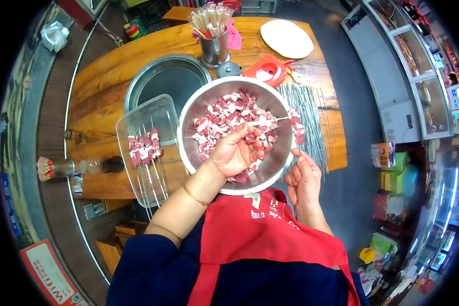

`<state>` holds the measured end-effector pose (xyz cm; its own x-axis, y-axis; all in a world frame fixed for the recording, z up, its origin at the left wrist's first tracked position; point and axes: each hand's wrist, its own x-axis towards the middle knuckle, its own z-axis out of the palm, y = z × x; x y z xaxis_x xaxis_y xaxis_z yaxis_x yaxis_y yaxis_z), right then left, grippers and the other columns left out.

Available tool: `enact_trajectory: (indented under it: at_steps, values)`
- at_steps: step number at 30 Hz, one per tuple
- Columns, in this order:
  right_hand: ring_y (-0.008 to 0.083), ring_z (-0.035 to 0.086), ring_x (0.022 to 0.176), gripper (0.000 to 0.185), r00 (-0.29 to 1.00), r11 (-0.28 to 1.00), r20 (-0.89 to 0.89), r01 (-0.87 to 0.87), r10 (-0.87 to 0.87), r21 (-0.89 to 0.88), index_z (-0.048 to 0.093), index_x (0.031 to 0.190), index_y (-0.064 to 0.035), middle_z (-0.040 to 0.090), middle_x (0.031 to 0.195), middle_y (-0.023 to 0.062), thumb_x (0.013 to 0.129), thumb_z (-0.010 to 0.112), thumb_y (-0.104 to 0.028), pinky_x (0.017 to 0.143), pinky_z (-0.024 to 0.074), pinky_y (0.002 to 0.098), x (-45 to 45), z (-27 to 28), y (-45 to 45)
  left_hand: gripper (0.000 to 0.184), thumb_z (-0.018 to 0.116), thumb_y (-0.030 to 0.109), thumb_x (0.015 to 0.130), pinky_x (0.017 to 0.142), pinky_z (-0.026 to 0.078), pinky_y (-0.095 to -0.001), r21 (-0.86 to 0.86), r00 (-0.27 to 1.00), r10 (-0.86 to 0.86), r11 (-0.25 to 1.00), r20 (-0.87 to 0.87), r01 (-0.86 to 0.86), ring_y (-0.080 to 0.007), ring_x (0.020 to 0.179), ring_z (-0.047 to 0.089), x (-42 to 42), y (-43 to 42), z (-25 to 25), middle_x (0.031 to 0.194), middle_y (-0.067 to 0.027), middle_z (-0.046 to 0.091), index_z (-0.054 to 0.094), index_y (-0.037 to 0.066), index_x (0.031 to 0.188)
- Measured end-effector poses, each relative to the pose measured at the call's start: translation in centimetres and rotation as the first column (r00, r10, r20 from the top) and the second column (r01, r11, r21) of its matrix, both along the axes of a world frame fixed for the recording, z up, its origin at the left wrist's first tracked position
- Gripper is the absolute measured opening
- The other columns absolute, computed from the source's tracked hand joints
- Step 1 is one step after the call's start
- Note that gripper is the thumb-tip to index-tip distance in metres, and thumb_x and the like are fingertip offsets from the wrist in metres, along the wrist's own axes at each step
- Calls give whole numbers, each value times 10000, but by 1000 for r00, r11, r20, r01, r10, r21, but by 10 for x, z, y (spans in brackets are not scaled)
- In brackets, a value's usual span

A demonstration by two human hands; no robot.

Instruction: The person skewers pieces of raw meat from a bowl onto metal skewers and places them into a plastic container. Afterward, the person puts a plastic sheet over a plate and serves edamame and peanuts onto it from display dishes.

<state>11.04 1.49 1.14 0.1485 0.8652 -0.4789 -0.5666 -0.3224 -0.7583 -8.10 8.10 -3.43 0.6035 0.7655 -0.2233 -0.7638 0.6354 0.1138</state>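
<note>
My left hand (238, 149) is over the steel bowl (188, 153), palm up with fingers curled around what looks like a piece of raw meat (250, 137). Red and white meat chunks (224, 115) lie in the bowl. Just outside its right rim, my right hand (304, 178) is closed, thumb and finger pinched at the lower end of a skewer of meat (297, 126). The skewer's shaft is mostly hidden there. Beside the bowl, a bundle of bare metal skewers (308, 122) lies on the table.
A clear plastic tray (126, 133) with several meat skewers (145, 148) stands left of the bowl. Behind are a round metal basin (137, 84), a steel canister of sticks (215, 50), a grey-lidded pot (229, 70), a red container (265, 70) and a white plate (286, 39) on the wooden table (99, 69).
</note>
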Motion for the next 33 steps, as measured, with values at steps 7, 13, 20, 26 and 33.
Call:
enact_trajectory:
  at_steps: [7, 13, 20, 26, 33]
  values:
    - [13, 294, 422, 196, 956, 999, 293, 43, -33, -27, 606, 1048, -22, 394, 527, -84, 960, 474, -136, 377, 225, 194, 57, -16, 0, 202, 500, 218, 955, 822, 557, -379, -37, 948, 214, 973, -236, -229, -248, 998, 620, -41, 15, -1, 1130, -130, 598, 545, 61, 1075]
    - [8, 448, 576, 201, 843, 899, 352, -437, 406, 10, 626, 1063, 19, 595, 751, -15, 947, 506, -92, 509, 362, 173, 34, -19, -30, 205, 544, 94, 913, 725, 542, -289, 317, 532, 163, 925, -831, 211, -203, 866, 655, -52, 28, -14, 981, -105, 650, 587, 12, 1096]
    - [60, 574, 762, 198, 619, 806, 676, -589, 399, 63, 643, 1031, 42, 666, 862, 52, 912, 493, -9, 682, 461, 195, 25, -22, -43, 201, 750, 162, 728, 583, 487, -285, 376, -206, 573, 727, -793, 574, -183, 629, 633, -54, 35, 14, 693, -89, 642, 630, 33, 826]
    - [115, 640, 810, 207, 667, 835, 616, -550, 418, 29, 651, 1055, 8, 697, 891, 108, 880, 545, -23, 714, 496, 240, 23, -17, -48, 167, 642, 127, 861, 642, 525, -269, 575, 419, 481, 808, -770, 129, -138, 730, 636, -52, 34, 5, 849, -69, 640, 584, 15, 972]
    - [184, 678, 803, 204, 554, 770, 731, -635, 399, 61, 648, 1046, 9, 688, 892, 159, 863, 561, -7, 702, 513, 264, 21, 8, -47, 198, 518, 179, 951, 649, 565, -297, 298, 882, 199, 952, -427, -71, -139, 731, 634, -44, 33, 14, 833, -55, 628, 570, 13, 1046]
